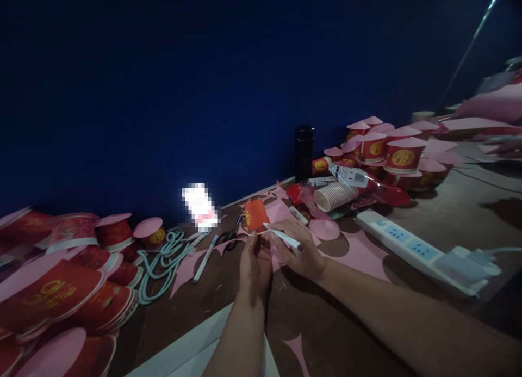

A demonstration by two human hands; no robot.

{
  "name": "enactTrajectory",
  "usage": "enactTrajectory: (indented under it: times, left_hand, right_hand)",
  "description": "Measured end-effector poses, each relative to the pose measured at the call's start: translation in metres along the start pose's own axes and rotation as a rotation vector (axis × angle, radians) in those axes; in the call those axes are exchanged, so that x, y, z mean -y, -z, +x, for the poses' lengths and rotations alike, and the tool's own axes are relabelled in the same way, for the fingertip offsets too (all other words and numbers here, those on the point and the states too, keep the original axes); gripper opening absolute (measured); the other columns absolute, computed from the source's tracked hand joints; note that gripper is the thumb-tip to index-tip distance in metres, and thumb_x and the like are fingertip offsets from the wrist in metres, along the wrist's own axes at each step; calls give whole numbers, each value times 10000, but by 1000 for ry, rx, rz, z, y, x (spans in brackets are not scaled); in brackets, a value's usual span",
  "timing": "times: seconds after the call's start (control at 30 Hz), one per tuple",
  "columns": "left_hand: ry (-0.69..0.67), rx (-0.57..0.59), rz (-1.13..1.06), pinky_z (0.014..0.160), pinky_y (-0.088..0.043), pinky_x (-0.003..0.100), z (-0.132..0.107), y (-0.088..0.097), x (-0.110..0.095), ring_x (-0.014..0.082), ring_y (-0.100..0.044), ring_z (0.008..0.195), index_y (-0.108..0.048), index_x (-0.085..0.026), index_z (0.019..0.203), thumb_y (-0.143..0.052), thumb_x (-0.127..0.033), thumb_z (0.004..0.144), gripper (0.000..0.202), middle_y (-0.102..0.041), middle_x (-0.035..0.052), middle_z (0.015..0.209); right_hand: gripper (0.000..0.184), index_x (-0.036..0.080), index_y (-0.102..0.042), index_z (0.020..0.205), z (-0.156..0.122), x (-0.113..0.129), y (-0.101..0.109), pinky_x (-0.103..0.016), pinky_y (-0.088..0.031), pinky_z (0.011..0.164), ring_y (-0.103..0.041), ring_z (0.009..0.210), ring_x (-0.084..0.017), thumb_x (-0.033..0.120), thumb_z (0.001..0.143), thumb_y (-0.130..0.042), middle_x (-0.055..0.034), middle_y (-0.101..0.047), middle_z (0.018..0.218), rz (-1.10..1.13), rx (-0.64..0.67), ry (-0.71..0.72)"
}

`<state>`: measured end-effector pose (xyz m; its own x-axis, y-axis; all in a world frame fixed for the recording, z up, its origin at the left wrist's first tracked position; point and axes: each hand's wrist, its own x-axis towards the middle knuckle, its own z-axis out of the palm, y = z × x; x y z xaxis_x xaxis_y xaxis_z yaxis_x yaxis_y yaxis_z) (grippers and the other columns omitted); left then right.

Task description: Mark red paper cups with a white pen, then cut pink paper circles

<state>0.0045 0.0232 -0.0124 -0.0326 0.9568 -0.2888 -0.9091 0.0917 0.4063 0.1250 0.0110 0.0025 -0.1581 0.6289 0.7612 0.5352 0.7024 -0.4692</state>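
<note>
In the head view, the left hand (255, 263) pinches the near, white-rimmed edge of a small red paper cup with gold lettering (256, 214), held tilted above the table. The right hand (299, 246) grips a slim white pen (285, 238), its tip at the cup's right side; contact is unclear. A one-edge pinch could let the cup roll under pressure, making the tip skid. The black-handled scissors (233, 235) just beside could snag the cup if it swung left.
</note>
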Motion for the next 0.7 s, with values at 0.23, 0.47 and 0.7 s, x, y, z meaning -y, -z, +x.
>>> enactTrajectory:
  times: [0.23,0.47,0.7]
  left_hand:
    - [-6,23,14,667,-520,180,3,2,1,73,-608,653,-628,-87,847,-555,-64,805,87,-655,42,753]
    - [-2,88,34,666,-518,184,1,3,2,71,-603,643,-629,-97,838,-578,-78,785,76,-654,38,754]
    - [0,73,36,663,-515,180,-1,1,0,71,-604,654,-631,-100,839,-559,-65,796,91,-662,41,775]
  right_hand:
    - [263,223,-568,1123,-1,-1,0,-375,-440,824,-594,927,-202,199,866,-518,-56,-657,993,4,6,9]
    - [264,222,-569,1125,0,-3,1,-381,-448,828,-599,932,-215,205,868,-511,-72,-663,994,-21,-3,8]
    - [271,220,-570,1134,0,-3,0,-394,-440,842,-592,946,-217,199,873,-499,-73,-658,1009,-31,18,9]
